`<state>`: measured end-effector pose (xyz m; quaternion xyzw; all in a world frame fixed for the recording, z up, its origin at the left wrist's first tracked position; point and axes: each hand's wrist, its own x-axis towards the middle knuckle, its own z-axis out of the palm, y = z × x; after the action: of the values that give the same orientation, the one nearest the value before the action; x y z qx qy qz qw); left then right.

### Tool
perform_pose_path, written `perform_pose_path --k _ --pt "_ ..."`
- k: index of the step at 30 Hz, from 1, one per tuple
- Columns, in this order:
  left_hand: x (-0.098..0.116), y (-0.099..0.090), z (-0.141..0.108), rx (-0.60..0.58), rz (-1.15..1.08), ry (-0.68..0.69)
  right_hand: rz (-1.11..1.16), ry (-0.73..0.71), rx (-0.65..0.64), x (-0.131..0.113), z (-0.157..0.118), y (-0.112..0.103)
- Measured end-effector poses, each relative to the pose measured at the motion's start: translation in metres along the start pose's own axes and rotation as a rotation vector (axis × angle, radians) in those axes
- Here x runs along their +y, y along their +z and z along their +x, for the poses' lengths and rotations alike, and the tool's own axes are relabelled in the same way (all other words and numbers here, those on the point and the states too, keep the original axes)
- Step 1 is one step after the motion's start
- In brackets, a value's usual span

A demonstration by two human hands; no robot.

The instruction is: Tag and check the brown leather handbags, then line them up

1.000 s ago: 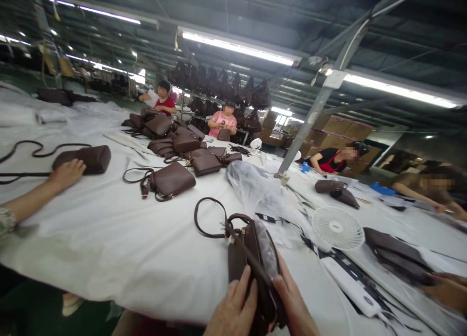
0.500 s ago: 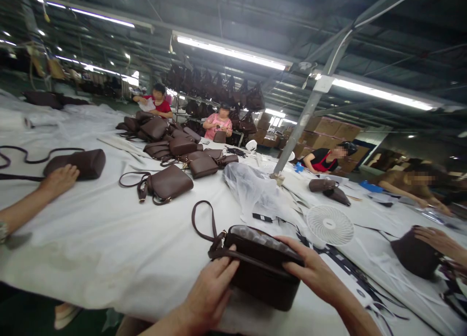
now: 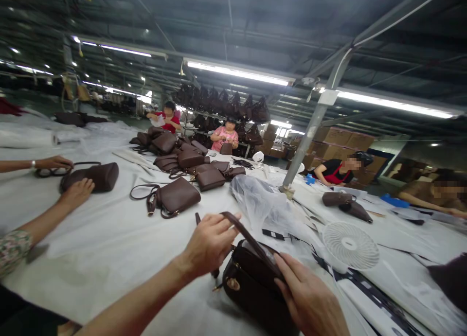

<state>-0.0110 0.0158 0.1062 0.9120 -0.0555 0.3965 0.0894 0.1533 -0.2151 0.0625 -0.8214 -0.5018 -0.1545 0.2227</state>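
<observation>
A dark brown handbag (image 3: 255, 290) stands on the white-covered table in front of me, its top partly open and a round metal badge on its near side. My left hand (image 3: 211, 241) is closed on the brown strap (image 3: 248, 236), raised above the bag's left end. The strap slants down across the opening toward my right hand. With fingers over the top edge, my right hand (image 3: 308, 294) grips the bag's right side. A small gold zipper pull (image 3: 218, 288) hangs at its left end. My palms hide part of the bag and strap.
Several brown bags (image 3: 178, 197) lie heaped mid-table. Beside the metal post (image 3: 308, 139) is a clear plastic sheet (image 3: 251, 200). A white fan (image 3: 350, 246) stands at right. At left, a co-worker's hands (image 3: 78, 190) handle another bag (image 3: 105, 176).
My left hand has moved up from the bag's edge, lifting the strap. The bag has turned so its badge shows. A second co-worker's hand has appeared at left.
</observation>
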Motion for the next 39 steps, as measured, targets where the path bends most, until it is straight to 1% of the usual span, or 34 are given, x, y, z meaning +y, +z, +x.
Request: perform_pose_path --k 1,3,5,6,7,9,10,12,14,16,18,21,23,24,26,28,29,31,33,34,35,37,39 --pt "-0.006 -0.009 0.019 -0.023 -0.047 0.025 0.027 0.033 0.005 -0.002 0.002 0.001" --pt "-0.024 -0.020 0.055 -0.017 -0.181 0.051 0.120 0.167 0.003 0.000 0.010 -0.003" --pt "-0.044 -0.018 0.081 -0.039 -0.314 0.006 0.283 0.363 -0.001 0.007 0.019 -0.011" --pt "-0.053 -0.013 0.087 -0.064 -0.370 -0.070 0.401 0.465 -0.002 0.012 0.025 -0.015" --pt "-0.059 -0.006 0.089 -0.079 -0.420 -0.177 0.529 0.555 -0.002 0.017 0.029 -0.019" --pt "-0.064 0.010 0.080 -0.141 -0.539 -0.365 0.743 0.684 -0.001 0.027 0.037 -0.023" --pt "-0.063 0.018 0.070 -0.191 -0.626 -0.421 0.803 0.718 -0.003 0.033 0.039 -0.023" --pt "-0.055 0.032 0.047 -0.314 -0.814 -0.444 0.796 0.726 -0.001 0.042 0.039 -0.020" --pt "-0.045 0.043 0.024 -0.422 -0.939 -0.423 0.667 0.686 0.027 0.050 0.037 -0.014" --pt "-0.036 0.053 0.007 -0.467 -1.005 -0.405 0.510 0.629 0.046 0.055 0.034 -0.009" --pt "-0.029 0.063 -0.004 -0.429 -1.033 -0.404 0.457 0.591 0.017 0.056 0.030 -0.009" --pt "-0.025 0.075 -0.014 -0.333 -0.994 -0.449 0.607 0.633 -0.076 0.051 0.019 -0.019" --pt "-0.024 0.079 -0.020 -0.306 -0.921 -0.497 0.694 0.666 -0.114 0.045 0.007 -0.027" --pt "-0.024 0.080 -0.022 -0.301 -0.875 -0.508 0.699 0.660 -0.123 0.042 0.000 -0.029" --pt "-0.024 0.078 -0.027 -0.294 -0.781 -0.494 0.635 0.616 -0.112 0.037 -0.017 -0.030" --pt "-0.026 0.073 -0.028 -0.314 -0.746 -0.475 0.525 0.545 -0.089 0.036 -0.032 -0.027" --pt "-0.028 0.069 -0.028 -0.341 -0.765 -0.482 0.470 0.512 -0.085 0.036 -0.038 -0.024" --pt "-0.033 0.060 -0.024 -0.428 -0.869 -0.541 0.394 0.471 -0.099 0.039 -0.047 -0.021" --pt "-0.039 0.050 -0.018 -0.544 -0.954 -0.601 0.364 0.487 -0.113 0.044 -0.050 -0.020" --pt "-0.041 0.045 -0.014 -0.574 -0.942 -0.606 0.368 0.507 -0.113 0.046 -0.050 -0.021" --pt "-0.042 0.040 -0.010 -0.569 -0.891 -0.590 0.384 0.524 -0.106 0.047 -0.050 -0.022" --pt "-0.040 0.032 -0.004 -0.502 -0.759 -0.518 0.431 0.542 -0.091 0.048 -0.048 -0.023" --pt "-0.033 0.026 -0.001 -0.432 -0.716 -0.452 0.477 0.561 -0.084 0.047 -0.046 -0.024"
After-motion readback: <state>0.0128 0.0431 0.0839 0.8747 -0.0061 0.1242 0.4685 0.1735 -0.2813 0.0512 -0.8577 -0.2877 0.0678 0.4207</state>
